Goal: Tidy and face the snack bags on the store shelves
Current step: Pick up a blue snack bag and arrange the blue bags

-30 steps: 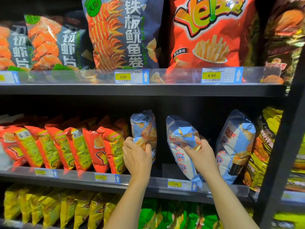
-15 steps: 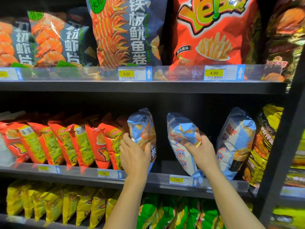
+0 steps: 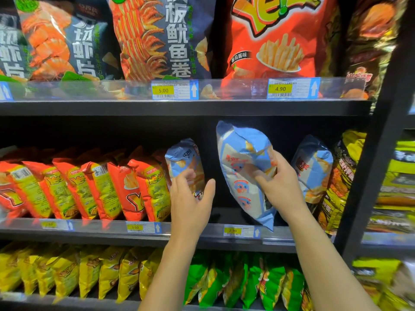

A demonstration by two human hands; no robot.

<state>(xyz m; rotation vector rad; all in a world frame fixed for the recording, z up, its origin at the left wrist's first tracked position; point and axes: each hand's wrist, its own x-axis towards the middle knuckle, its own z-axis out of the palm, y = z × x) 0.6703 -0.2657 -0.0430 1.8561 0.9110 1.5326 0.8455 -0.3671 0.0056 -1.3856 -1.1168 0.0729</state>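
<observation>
Three light-blue snack bags stand on the middle shelf [image 3: 202,237]. My left hand [image 3: 190,199] holds the lower part of the left blue bag [image 3: 183,158], fingers on its front and thumb at its right edge. The bag stands upright beside the row of orange-yellow bags [image 3: 89,187]. My right hand [image 3: 279,187] grips the middle blue bag [image 3: 240,158] by its right side, thumb on the front. That bag is raised and tilted, its bottom corner over the shelf's front rail. The right blue bag [image 3: 314,167] leans behind my right hand.
Large bags fill the top shelf [image 3: 202,107], with price tags 5.00 [image 3: 163,90] and 4.90 [image 3: 280,89]. Yellow bags [image 3: 67,274] and green bags [image 3: 247,281] fill the shelf below. A black upright post [image 3: 368,176] stands at the right, with dark-yellow bags [image 3: 341,176] beside it.
My right hand has lifted the middle blue bag and tipped it toward me. My left hand has loosened and shifted slightly on the left blue bag.
</observation>
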